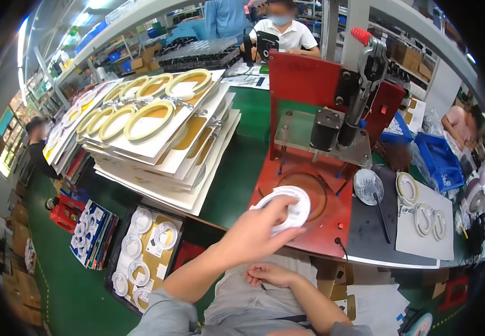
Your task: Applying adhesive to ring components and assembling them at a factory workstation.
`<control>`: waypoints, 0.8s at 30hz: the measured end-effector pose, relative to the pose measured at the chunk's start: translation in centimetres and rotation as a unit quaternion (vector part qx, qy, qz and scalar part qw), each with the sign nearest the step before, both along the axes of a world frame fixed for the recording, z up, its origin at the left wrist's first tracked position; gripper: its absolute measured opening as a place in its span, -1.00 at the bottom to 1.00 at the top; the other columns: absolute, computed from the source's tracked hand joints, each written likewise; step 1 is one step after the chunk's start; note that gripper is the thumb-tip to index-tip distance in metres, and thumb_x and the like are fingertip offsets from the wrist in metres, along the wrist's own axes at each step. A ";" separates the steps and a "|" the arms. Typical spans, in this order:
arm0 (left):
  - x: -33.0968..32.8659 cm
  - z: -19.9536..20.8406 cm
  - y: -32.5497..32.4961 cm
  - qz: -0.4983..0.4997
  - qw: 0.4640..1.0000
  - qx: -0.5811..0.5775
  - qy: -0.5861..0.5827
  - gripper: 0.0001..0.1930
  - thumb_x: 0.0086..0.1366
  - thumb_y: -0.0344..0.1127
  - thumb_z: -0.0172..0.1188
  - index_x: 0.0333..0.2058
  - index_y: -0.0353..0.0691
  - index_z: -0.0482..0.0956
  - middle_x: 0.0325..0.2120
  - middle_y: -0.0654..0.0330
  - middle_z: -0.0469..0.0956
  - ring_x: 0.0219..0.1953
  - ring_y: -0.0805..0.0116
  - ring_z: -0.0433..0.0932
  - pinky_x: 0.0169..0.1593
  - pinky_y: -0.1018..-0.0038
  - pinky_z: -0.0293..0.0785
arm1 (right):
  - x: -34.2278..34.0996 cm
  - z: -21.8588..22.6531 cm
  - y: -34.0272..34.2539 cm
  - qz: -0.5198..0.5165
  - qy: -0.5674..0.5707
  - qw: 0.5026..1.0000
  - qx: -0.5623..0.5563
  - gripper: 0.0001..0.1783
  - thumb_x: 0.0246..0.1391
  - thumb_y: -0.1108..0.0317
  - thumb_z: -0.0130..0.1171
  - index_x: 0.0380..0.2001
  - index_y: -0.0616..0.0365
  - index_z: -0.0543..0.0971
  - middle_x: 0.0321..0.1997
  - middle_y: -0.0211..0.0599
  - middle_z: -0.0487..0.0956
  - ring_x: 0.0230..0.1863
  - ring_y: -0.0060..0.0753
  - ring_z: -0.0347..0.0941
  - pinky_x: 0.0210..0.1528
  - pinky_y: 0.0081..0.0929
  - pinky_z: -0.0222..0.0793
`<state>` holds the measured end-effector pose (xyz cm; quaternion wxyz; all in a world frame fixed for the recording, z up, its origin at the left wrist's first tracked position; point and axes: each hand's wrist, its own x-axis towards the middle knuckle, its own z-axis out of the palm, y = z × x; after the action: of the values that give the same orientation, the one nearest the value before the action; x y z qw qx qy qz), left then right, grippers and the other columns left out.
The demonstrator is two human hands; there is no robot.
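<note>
My left hand (270, 227) grips a white ring-shaped plastic part (300, 211) by its near side, thumb and fingers around it. The part is held above the red base of a hand press (332, 224), next to a round brown seat (316, 193) in that base. My right hand (269, 274) lies over my lap below the table edge, its fingers loosely curled with nothing seen in them. Over the base, the press has a clear plate (301, 131), a black block (326, 129) and a toggle clamp with a red-tipped lever (368, 67).
Stacked boards with cream rings (150, 120) stand at the left. A tray of white rings (164, 269) sits lower left. On the right are a round dish (368, 187) with a black-handled tool, a white board with rings (424, 246) and a blue bin (441, 168). People work beyond.
</note>
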<state>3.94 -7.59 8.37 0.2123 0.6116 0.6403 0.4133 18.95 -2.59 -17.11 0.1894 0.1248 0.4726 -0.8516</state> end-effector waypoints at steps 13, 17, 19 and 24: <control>-2.7 -5.5 4.1 -0.045 0.987 0.119 0.102 -0.69 0.24 -0.48 0.31 -0.02 -0.31 0.66 0.10 -0.06 0.60 0.30 -0.08 0.45 0.35 0.11 0.36 | -1.0 0.7 1.4 0.009 0.030 0.999 -0.014 -0.62 0.47 0.03 0.05 0.02 0.12 0.54 -0.15 -0.44 0.59 -0.16 -0.59 0.53 -0.12 -0.59 0.40; -1.2 -7.0 3.8 0.012 0.982 0.152 0.112 -0.74 0.29 -0.50 0.26 -0.04 -0.34 0.67 0.11 -0.03 0.61 0.30 -0.03 0.47 0.36 0.09 0.37 | -1.2 1.4 1.0 0.014 0.008 0.999 -0.036 -0.62 0.47 0.03 0.05 0.03 0.13 0.54 -0.14 -0.44 0.58 -0.17 -0.60 0.51 -0.11 -0.59 0.41; -0.5 -7.3 2.8 0.019 0.976 0.147 0.158 -0.72 0.28 -0.50 0.27 -0.03 -0.34 0.66 0.14 -0.03 0.60 0.30 -0.01 0.48 0.35 0.10 0.37 | -1.5 1.2 0.9 0.016 0.002 0.999 -0.030 -0.63 0.45 0.06 0.09 0.03 0.14 0.55 -0.15 -0.43 0.58 -0.18 -0.58 0.51 -0.10 -0.57 0.43; 0.0 -6.9 0.9 -0.089 0.977 0.152 0.118 -0.65 0.17 -0.50 0.24 -0.03 -0.37 0.59 0.10 -0.05 0.58 0.17 -0.01 0.55 0.25 0.17 0.48 | -0.1 -0.3 0.4 0.006 0.024 0.998 -0.051 -0.66 0.44 0.10 0.12 0.02 0.14 0.57 -0.14 -0.38 0.59 -0.15 -0.54 0.51 -0.09 -0.52 0.47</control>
<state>3.96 -6.70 1.50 0.0761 0.7356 0.5338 0.4101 18.89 -2.20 -17.45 0.1896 0.0915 0.4335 -0.8762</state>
